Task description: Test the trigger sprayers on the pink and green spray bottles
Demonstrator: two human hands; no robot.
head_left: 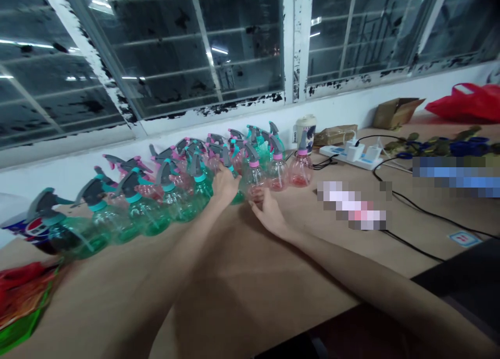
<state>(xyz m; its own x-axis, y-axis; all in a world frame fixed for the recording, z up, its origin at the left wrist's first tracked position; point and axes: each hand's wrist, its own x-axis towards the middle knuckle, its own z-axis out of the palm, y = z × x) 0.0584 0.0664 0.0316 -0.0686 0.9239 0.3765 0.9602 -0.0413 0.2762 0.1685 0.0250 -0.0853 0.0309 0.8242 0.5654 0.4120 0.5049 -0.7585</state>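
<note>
Many spray bottles stand in rows along the wall under the window. My left hand (225, 186) is closed around a green spray bottle (235, 196) with a teal collar, its thumb pointing right; the hand covers much of this bottle. Just to the right, my right hand (271, 215) has its fingers curled at the lower part of a pink spray bottle (255, 177) with a grey trigger head. Two more pink bottles, a nearer one (278, 175) and an end one (300, 170), stand to its right. Green bottles (146, 213) form the front row on the left.
A paper coffee cup (305, 132) stands behind the end bottle. A white power strip (351, 157) with plugs and black cables lies right of it. An open cardboard box (396, 113) and a red bag (466, 106) are farther right. A Pepsi cup (35, 231) is at left.
</note>
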